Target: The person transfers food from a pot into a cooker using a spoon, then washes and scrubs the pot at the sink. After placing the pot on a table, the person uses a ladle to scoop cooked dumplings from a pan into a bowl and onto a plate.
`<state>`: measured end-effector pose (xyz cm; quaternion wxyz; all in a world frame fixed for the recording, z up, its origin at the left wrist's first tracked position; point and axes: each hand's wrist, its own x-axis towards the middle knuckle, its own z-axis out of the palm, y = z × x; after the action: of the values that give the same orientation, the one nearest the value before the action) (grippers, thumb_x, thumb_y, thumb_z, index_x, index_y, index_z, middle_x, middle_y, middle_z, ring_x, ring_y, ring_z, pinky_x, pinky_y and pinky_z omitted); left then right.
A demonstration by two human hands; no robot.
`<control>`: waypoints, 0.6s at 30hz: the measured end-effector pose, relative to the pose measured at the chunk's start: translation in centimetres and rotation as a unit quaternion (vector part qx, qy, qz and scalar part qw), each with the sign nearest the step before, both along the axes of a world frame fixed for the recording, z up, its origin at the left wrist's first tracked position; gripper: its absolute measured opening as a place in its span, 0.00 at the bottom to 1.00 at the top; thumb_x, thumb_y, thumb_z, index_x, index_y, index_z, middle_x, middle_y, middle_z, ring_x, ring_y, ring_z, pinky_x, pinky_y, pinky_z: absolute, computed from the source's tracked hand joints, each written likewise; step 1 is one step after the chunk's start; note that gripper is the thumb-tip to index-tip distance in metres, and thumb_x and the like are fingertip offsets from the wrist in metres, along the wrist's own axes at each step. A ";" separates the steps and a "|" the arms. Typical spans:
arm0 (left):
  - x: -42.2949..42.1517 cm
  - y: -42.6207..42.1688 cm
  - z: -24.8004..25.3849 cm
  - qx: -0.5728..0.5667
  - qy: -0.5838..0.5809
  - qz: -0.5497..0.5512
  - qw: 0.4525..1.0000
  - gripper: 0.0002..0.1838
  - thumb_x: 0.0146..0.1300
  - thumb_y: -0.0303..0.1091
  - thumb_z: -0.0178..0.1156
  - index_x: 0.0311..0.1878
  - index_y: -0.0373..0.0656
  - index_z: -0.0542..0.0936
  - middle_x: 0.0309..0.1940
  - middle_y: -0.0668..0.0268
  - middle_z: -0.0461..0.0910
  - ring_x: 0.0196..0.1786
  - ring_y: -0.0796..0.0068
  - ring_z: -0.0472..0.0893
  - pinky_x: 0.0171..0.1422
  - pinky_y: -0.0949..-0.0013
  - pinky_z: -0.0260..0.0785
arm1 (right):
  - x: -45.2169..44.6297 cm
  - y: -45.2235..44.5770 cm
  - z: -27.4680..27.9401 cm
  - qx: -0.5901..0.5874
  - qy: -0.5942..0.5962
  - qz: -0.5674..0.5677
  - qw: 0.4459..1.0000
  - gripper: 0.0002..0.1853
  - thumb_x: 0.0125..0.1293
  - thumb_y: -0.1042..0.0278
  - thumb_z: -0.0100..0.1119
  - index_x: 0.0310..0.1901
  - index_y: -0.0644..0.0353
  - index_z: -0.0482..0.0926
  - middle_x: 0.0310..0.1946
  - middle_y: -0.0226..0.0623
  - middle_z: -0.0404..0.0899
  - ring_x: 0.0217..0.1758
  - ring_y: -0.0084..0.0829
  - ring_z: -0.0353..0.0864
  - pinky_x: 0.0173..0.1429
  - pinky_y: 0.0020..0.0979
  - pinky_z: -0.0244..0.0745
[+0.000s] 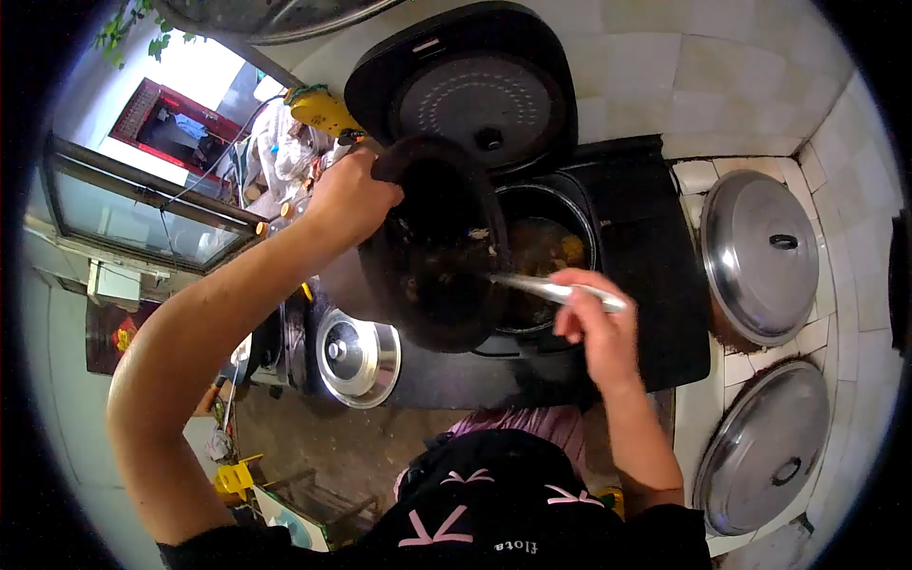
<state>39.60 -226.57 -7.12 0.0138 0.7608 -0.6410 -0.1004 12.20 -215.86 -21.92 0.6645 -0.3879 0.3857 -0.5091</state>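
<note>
My left hand (pixel 356 195) is closed on the upper left rim of a dark round pan (pixel 446 318), which is tilted on its side. A few food scraps cling to its inner face. The pan's right edge overlaps the inner pot of a black rice cooker (pixel 591 228), where brown broth (pixel 541 242) with yellowish pieces shows. My right hand (pixel 603 323) grips the silver handle of a metal utensil (pixel 532 285). Its far end points into the pan, and I cannot make out its head. The cooker's lid (pixel 475 95) stands open behind.
The cooker stands on a black countertop (pixel 646 275). A shiny metal pot with a lid (pixel 356 353) is at the counter's left. Two large metal lids (pixel 760 256) lie on the tiled ledge at right. A window (pixel 152 209), bottles and a yellow container (pixel 323 111) are at left.
</note>
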 end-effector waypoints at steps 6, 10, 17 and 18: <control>-0.9 0.6 0.7 -0.003 -0.015 -0.014 1.000 0.23 0.53 0.41 0.62 0.46 0.32 0.77 0.44 0.39 0.80 0.52 0.42 0.79 0.57 0.53 0.71 | 5.0 -0.9 -1.8 0.074 -0.042 0.106 0.991 0.13 0.70 0.66 0.50 0.49 0.59 0.82 0.22 0.26 0.76 0.24 0.17 0.73 0.27 0.21 0.66; -0.1 0.3 0.2 -0.007 -0.009 -0.019 1.000 0.22 0.53 0.41 0.61 0.44 0.32 0.78 0.43 0.39 0.80 0.51 0.41 0.79 0.58 0.52 0.70 | 1.9 -1.0 -3.2 0.044 0.017 0.040 0.998 0.13 0.70 0.66 0.50 0.49 0.58 0.82 0.21 0.26 0.76 0.22 0.16 0.72 0.26 0.20 0.64; -0.5 0.6 0.5 -0.019 -0.027 -0.018 0.999 0.21 0.53 0.40 0.61 0.44 0.32 0.78 0.43 0.39 0.80 0.51 0.41 0.79 0.58 0.52 0.70 | -1.7 -1.0 -0.6 -0.035 0.046 -0.074 0.996 0.15 0.70 0.64 0.49 0.49 0.62 0.81 0.19 0.26 0.75 0.21 0.14 0.66 0.25 0.19 0.58; -0.9 0.8 0.7 -0.028 -0.024 -0.016 0.999 0.21 0.53 0.40 0.61 0.44 0.32 0.79 0.43 0.39 0.80 0.51 0.41 0.79 0.58 0.52 0.70 | -0.3 -1.4 -0.5 -0.040 0.032 -0.053 0.997 0.14 0.71 0.64 0.50 0.50 0.61 0.81 0.20 0.25 0.74 0.21 0.14 0.66 0.26 0.19 0.58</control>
<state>38.65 -225.76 -6.45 0.0177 0.7521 -0.6556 -0.0641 11.89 -217.23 -22.42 0.6080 -0.4095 0.4057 -0.5459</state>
